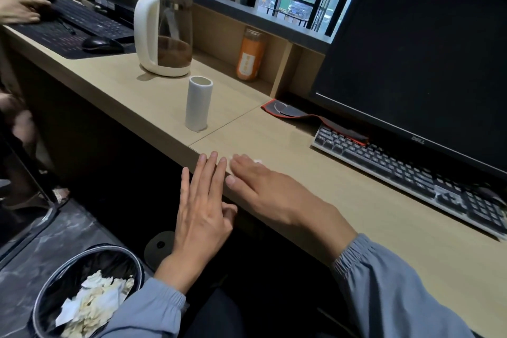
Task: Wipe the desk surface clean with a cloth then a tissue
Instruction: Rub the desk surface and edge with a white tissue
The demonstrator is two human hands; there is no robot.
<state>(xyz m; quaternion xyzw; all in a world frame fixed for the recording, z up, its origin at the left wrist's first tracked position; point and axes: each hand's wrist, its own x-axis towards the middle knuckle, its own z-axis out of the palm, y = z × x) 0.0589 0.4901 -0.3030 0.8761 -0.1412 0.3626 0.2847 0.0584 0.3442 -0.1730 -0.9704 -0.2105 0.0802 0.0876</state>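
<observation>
Tissue (258, 161) at the tabletop (356, 200) front edge, mostly hidden under right hand (263, 186), whose flat fingers press it down. Left hand (203, 211) spread, empty, beside the edge. Tissue judged thin, soft, easily torn: best held under a flat palm, not pinched

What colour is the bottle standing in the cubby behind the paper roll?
Orange. The bottle shows plainly in the head view, the only one here.
</observation>
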